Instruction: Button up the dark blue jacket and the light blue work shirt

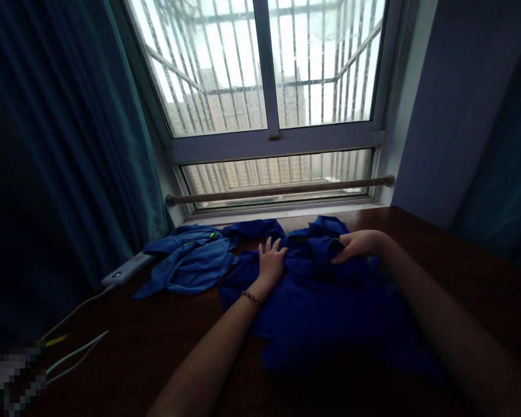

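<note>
A dark blue shirt (312, 313) lies spread and wrinkled on the brown wooden surface, its collar end toward the window. My left hand (271, 260) rests on its left upper part with the fingers spread. At the collar area, my right hand (358, 244) has thumb and fingers closed on a fold of the shirt's cloth. Left of the shirt lies a crumpled lighter blue garment (191, 266) with a small yellow-green mark on it. The shirt's lower part is dark and hard to make out.
A white power strip (128, 269) with a cable sits beside the lighter garment. White cables (76, 353) lie at the lower left. Behind the wooden surface (386, 223), a rail (282, 190) crosses the barred window (273, 104). A blue curtain (91, 133) hangs at the left.
</note>
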The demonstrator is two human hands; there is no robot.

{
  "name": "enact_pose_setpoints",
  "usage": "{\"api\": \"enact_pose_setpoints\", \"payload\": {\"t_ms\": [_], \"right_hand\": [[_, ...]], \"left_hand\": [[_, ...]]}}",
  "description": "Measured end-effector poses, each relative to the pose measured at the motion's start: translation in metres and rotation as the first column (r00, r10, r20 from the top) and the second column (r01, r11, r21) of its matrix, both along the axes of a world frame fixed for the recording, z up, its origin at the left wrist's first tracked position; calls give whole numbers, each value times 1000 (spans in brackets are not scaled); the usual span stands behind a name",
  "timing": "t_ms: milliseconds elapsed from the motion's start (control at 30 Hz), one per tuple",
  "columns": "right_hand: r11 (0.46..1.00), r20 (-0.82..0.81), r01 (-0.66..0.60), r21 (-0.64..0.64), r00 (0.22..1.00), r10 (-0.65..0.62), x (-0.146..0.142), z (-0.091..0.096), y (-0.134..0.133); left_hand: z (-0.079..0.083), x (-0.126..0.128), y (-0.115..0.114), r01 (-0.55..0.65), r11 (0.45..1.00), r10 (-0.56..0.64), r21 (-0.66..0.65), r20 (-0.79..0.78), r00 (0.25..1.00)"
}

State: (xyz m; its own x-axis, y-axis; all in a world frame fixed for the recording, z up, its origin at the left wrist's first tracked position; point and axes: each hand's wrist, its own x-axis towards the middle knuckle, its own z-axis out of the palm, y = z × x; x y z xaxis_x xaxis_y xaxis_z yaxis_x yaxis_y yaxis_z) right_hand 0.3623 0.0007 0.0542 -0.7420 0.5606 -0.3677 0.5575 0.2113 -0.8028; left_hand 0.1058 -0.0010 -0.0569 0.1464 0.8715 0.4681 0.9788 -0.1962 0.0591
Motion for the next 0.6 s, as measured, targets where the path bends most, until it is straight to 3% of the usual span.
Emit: {"api": "enact_pose_setpoints", "payload": {"t_ms": [100, 167, 200, 233, 267, 300, 333, 367, 400, 433, 467, 500, 600], "right_hand": [[994, -267, -99, -50, 960, 82, -3, 14, -13], [992, -411, -125, -32, 906, 101, -3, 16, -7], [998, -453, -69, -1, 889, 61, -1, 15, 0], [997, -467, 55, 49, 884, -26, 2, 12, 9], [963, -452, 238, 127, 878, -157, 7, 6, 21], [867, -421, 440, 234, 850, -318, 12, -1, 32], [706, -369, 605, 368, 792, -487, 18, -9, 44], [521, -309, 681, 515, 714, -628, 24, -19, 55], [378, -256, 682, 627, 638, -727, 30, -29, 65], [309, -205, 657, 687, 583, -786, 35, -40, 72], [311, -152, 648, 696, 556, -817, 39, -51, 78], [372, -97, 660, 653, 560, -823, 41, -61, 81], [643, -19, 689, 335, 687, -727, 36, -84, 82]], "left_hand": [[-3, -8, 4, -124, 992, 124, -1, 56, 991], [-4, -10, 6, -155, 988, 156, -19, 91, 984], [-5, -10, 6, -162, 986, 164, -29, 110, 980], [-5, -10, 6, -163, 986, 167, -41, 133, 977], [-5, -9, 6, -158, 986, 165, -56, 165, 972], [-5, -8, 6, -145, 987, 156, -69, 206, 966], [-6, -7, 6, -127, 989, 143, -75, 257, 956], [-6, -6, 7, -107, 992, 124, -72, 318, 940], [-6, -5, 7, -80, 995, 98, -61, 386, 917], [-6, -3, 8, -38, 998, 56, -48, 456, 888], [-6, -2, 9, 18, 999, 3, -35, 526, 850], [-6, -1, 11, 92, 995, -58, -26, 598, 799], [-5, 5, 15, 333, 942, -161, -29, 835, 527]]}}
